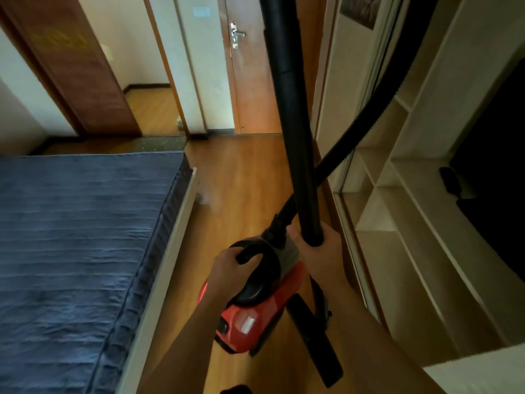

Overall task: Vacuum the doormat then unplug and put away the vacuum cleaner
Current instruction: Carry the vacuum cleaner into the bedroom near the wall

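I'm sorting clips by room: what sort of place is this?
Most likely a bedroom: a blue-covered bed on the left, an open shelved wardrobe on the right, and a wooden door ahead.

One head-worn view looks steeply down, close over both hands, bed [79,237] at left, far door [250,81] ahead.
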Motion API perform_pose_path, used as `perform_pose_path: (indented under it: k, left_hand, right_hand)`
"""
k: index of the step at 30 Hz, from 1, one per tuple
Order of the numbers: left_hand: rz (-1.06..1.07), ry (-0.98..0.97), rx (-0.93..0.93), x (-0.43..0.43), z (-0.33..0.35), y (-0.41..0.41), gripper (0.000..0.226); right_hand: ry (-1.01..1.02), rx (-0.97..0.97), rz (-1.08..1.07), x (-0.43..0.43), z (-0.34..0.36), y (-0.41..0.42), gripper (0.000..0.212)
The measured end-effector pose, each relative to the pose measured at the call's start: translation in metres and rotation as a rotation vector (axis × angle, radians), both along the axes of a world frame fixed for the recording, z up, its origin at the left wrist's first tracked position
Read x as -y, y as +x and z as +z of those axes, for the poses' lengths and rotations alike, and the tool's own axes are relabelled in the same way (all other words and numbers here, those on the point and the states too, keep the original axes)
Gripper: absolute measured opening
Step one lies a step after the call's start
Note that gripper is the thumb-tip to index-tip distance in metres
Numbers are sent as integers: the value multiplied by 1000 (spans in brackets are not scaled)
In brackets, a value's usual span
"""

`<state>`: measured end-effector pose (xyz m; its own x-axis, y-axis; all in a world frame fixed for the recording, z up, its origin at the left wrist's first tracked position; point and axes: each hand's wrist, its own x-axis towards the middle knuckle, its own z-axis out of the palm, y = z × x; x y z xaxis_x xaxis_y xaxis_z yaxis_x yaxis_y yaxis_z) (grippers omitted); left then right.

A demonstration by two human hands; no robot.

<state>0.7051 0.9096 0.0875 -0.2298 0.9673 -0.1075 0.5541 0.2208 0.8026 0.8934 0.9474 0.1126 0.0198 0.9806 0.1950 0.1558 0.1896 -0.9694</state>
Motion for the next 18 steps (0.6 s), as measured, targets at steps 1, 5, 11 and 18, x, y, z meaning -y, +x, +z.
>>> perform_pose_path:
  k: [1, 5, 11, 18]
  left_hand:
    - [10, 10, 0, -12, 0, 0, 28]
    - [31, 12, 18, -58, -6, -5, 26]
    - [85, 4, 95, -145, -13, -28, 24]
    - [68, -16, 143, -282, -20, -76, 25]
  right_hand:
    - [6, 8, 15, -13, 0, -1, 16]
    - [30, 23, 69, -63, -1, -7, 25]
    - [-4, -6, 90, -151, -16, -29, 32]
    - [-3, 58, 89, -296, -17, -84, 34]
